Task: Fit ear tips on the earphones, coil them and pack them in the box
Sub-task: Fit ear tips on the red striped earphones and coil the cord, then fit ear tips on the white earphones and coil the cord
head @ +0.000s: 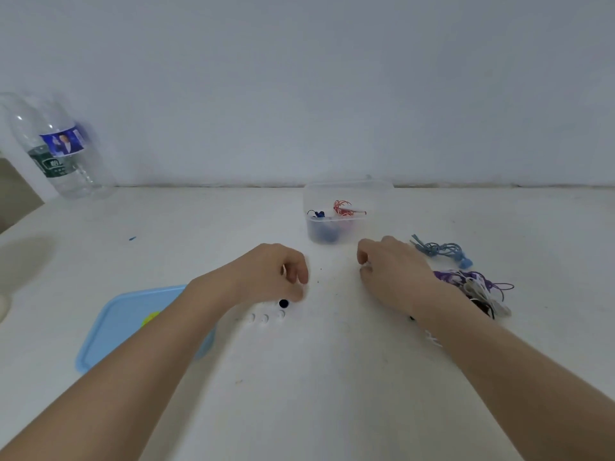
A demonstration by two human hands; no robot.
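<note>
My left hand [276,274] is curled over the table, its fingers closed round a small white piece that looks like an ear tip. Just below it lie a black ear tip [283,303] and three white ear tips [264,318]. My right hand [392,274] pinches a small white earphone bud [364,269] at its fingertips; a bit of white cable [432,338] shows beside that forearm. Behind the hands stands the clear box [346,224], with red earphones [344,208] and blue earphones [318,214] inside.
Coiled light-blue earphones [439,249] and a tangle of purple, white and black earphones [479,287] lie right of my right hand. A blue lid [126,327] lies under my left forearm. A plastic bottle [56,151] stands far left by the wall.
</note>
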